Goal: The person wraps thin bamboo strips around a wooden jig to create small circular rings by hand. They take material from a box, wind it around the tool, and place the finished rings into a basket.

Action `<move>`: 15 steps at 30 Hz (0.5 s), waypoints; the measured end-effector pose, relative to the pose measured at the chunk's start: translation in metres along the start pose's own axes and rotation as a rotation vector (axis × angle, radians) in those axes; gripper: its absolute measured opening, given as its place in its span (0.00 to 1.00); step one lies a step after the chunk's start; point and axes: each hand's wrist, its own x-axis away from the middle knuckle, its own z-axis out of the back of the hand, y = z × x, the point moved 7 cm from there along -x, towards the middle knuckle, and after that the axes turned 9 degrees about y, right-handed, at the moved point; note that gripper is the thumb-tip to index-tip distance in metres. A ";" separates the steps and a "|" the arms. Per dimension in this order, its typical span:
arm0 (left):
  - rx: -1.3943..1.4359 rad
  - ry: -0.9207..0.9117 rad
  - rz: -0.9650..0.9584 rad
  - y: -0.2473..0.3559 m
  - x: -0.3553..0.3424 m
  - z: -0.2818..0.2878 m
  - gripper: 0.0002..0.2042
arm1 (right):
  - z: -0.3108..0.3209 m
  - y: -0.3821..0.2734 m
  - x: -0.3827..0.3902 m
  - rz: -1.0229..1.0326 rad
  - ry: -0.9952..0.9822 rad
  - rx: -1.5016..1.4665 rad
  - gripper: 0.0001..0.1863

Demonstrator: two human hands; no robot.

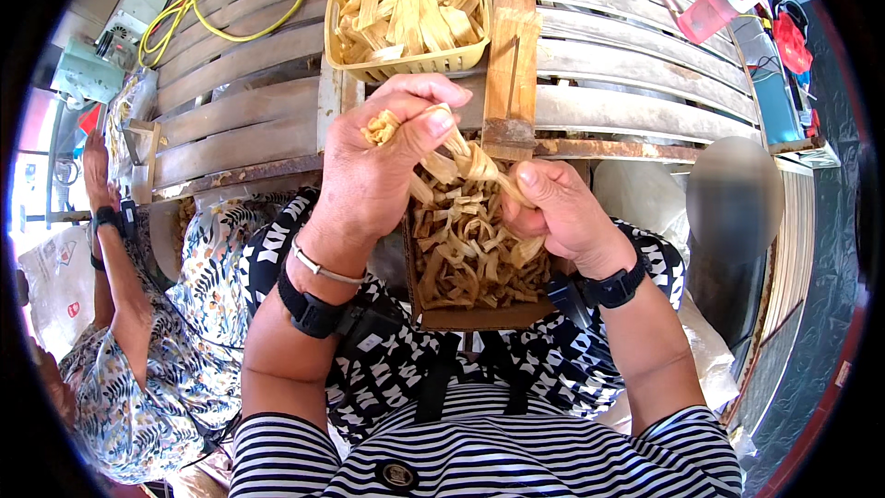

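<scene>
My left hand (383, 152) is closed round a bundle of pale yellow dried strips (477, 164), their crumpled ends poking out beside the thumb. The other end of the bundle is pinched in my right hand (558, 212), thumb on top. Between the hands the strips look twisted or wrapped round one another. Directly beneath, on my lap, is an open cardboard box (489, 318) full of loose, curled tan strips (461, 258). Beyond my left hand, a yellow plastic basket (406, 66) holds flat, folded strips (410, 14). I cannot tell exactly what the strips are made of.
The basket stands on a slatted wooden table (627, 60), beside a wooden block (511, 65). A yellow cable (235, 32) lies coiled at the far left, and a pink bottle (719, 5) stands far right. Another person's arm (124, 286) reaches in at left.
</scene>
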 end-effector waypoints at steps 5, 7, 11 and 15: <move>-0.103 -0.090 0.326 -0.020 0.005 -0.005 0.10 | 0.005 0.002 -0.004 -0.025 0.053 -0.148 0.21; 0.004 -0.201 0.508 -0.033 0.012 -0.015 0.11 | 0.002 0.002 -0.007 -0.007 0.178 -0.068 0.19; 0.072 -0.059 0.652 -0.045 0.019 -0.012 0.06 | 0.011 0.007 -0.008 -0.054 0.232 0.149 0.16; 0.087 -0.021 0.546 -0.050 0.014 -0.014 0.04 | 0.033 -0.022 -0.009 0.303 0.394 0.428 0.11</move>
